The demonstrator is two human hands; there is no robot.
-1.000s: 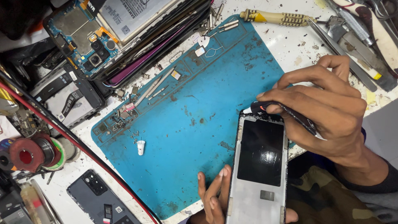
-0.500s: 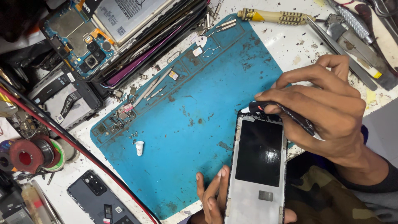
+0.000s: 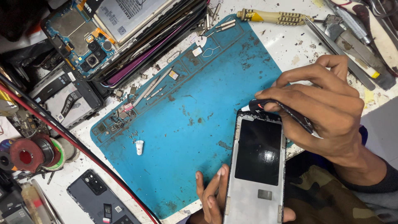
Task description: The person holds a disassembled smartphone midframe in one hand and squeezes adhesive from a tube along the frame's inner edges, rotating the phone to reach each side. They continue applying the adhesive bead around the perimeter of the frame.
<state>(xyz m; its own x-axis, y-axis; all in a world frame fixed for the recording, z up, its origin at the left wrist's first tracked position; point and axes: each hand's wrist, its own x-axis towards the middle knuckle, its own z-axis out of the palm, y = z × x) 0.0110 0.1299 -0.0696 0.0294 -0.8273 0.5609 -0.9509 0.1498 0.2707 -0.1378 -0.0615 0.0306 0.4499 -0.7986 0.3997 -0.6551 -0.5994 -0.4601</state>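
A phone frame (image 3: 257, 166) with a silver back and a black rectangular panel lies at the near edge of a blue work mat (image 3: 186, 112). My left hand (image 3: 215, 195) grips the frame's lower left edge, fingers curled over it. My right hand (image 3: 323, 108) holds a thin black tool (image 3: 282, 110) like a pen, its tip at the frame's top left corner.
A stack of opened phones and circuit boards (image 3: 120, 37) lies at the far left. Loose screws and a small white cap (image 3: 139, 147) sit on the mat. A yellow-handled screwdriver (image 3: 273, 17), tweezers (image 3: 340, 54), solder spools (image 3: 33, 153), a red cable (image 3: 74, 145) and a dark phone back (image 3: 99, 199) surround it.
The view has shifted slightly. My right hand keeps the tool tip at the frame's top edge with only small movement. My left hand stays on the frame.
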